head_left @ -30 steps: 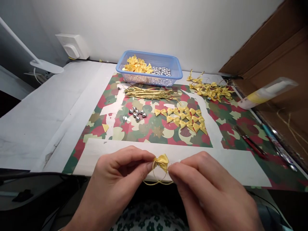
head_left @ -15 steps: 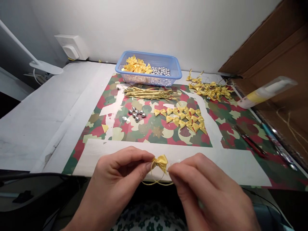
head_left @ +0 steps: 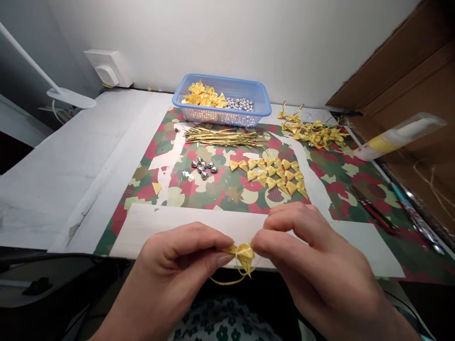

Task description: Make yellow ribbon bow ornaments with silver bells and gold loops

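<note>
We're looking out from the wearer's head, a single camera angled forward and down over the counter (head_left: 117,132)! Up close, the left hand (head_left: 170,265) and right hand (head_left: 313,255) loom large in the near middle, with patterned clothing (head_left: 222,329) right at the near edge. It's a wide view: past the blue basket (head_left: 262,108) to the far wall (head_left: 220,38), lamp (head_left: 73,98) out at far left, cardboard (head_left: 394,61) along the right, and both forearms run off the near edge!
</note>
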Tool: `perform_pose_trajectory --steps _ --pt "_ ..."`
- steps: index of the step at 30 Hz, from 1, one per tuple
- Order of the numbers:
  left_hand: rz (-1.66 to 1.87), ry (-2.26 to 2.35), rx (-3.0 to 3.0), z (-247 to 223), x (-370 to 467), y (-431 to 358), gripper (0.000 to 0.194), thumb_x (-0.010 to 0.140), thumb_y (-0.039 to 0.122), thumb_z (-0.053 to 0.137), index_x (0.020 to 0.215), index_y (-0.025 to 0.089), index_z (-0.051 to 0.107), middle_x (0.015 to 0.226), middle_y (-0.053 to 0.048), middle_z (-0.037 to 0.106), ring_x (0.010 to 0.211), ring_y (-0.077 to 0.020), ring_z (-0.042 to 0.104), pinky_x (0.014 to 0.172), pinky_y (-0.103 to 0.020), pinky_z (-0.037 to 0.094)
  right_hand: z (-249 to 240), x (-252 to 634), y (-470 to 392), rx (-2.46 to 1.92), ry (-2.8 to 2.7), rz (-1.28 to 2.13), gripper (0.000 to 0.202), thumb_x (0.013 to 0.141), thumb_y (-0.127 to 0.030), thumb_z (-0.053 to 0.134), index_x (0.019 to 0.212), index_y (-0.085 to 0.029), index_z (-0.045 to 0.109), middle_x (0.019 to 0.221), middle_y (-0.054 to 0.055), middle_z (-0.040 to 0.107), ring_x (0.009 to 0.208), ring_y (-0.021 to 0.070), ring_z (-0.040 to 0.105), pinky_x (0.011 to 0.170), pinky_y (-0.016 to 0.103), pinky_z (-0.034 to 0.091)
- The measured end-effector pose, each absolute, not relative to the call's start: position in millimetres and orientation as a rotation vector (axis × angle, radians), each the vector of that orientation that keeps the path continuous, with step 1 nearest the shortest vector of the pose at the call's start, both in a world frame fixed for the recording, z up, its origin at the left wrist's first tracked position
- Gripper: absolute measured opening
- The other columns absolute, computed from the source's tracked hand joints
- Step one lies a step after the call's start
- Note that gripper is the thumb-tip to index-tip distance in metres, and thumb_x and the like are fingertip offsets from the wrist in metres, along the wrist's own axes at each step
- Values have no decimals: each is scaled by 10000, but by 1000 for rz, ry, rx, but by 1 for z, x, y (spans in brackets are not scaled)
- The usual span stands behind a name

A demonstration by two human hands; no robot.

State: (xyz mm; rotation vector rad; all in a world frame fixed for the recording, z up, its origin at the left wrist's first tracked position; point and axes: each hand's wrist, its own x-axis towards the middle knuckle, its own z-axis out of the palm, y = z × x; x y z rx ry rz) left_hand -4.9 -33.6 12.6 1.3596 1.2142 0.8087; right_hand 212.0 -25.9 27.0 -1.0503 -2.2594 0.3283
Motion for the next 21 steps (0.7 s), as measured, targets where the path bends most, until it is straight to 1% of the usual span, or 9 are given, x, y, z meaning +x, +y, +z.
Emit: perform_pose_trajectory --steps 4,8,11,15,21 --pt "796 1177 1416 12 -5 -34 113 887 180 702 854 252 782 816 28 780 747 -136 708 654 -156 566 26 213 -23 -1033 -2311 208 302 967 -17 409 899 -211 631 866 18 582 882 170 528 808 324 346" --pt "777 1154 1438 12 -5 -34 128 909 172 676 906 247 780 868 15 784 797 -154 731 686 -174 583 26 215 -19 -984 -2425 146 281 1015 -85 408 885 -207 626 858 23 584 924 185 525 849 345 329" --pt "773 1132 1451 13 -5 -36 139 911 158 670 900 244 779 862 19 786 782 -148 732 685 -170 586 28 216 -16 -945 -2436 160 254 1017 -99 437 883 -198 628 847 16 579 924 176 529 858 339 332" --pt "807 1124 1457 14 -5 -36 155 906 146 670 914 250 786 873 20 792 784 -150 742 685 -168 593 30 217 -15 -918 -2448 175 252 1011 -88 428 907 -182 637 854 22 573 912 176 533 850 344 340" --pt "812 1131 1491 13 -3 -35 169 901 135 668 903 259 782 868 23 797 769 -145 738 670 -156 590 29 216 -13 -908 -2436 153 266 1001 -70 444 867 -178 648 819 19 581 867 173 539 806 337 337"
